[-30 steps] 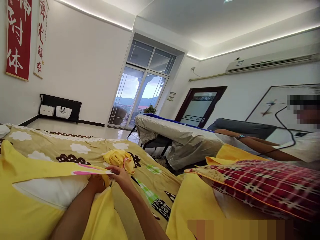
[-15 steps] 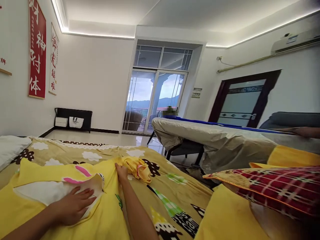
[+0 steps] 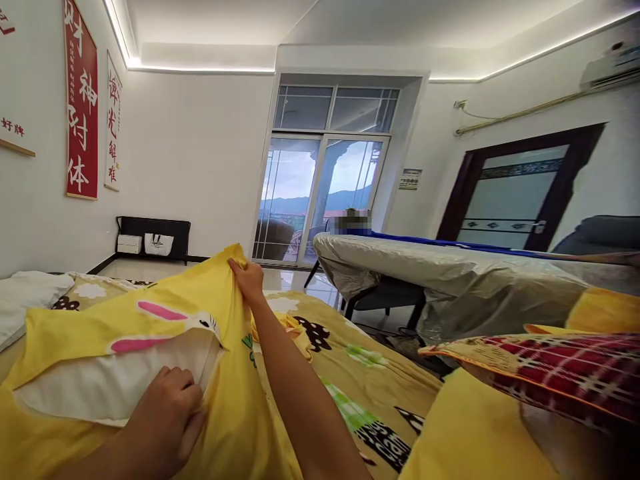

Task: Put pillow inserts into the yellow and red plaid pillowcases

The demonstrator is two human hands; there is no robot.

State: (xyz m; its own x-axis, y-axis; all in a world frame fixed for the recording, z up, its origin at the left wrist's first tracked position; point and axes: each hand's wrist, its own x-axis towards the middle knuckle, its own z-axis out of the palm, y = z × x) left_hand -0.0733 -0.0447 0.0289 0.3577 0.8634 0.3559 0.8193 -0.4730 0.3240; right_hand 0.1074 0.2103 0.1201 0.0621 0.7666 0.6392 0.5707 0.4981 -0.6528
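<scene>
A yellow pillowcase with a printed rabbit with pink ears lies in front of me, its long opening showing a white pillow inside. My right hand pinches the far corner of the pillowcase and holds it up off the bed. At the opening, my left hand is closed, its fingers curled against the white pillow; the fingertips are hidden. A bunched yellow cloth lies partly hidden behind my right forearm.
The bed has a patterned brown sheet. To my right are a red plaid cushion and yellow fabric. A plastic-covered table and a dark chair stand beyond. Another white pillow lies at far left.
My right hand has raised the pillowcase corner from the bed, lifting the cloth into a peak. My left hand has gone from lying flat with fingers spread to curled.
</scene>
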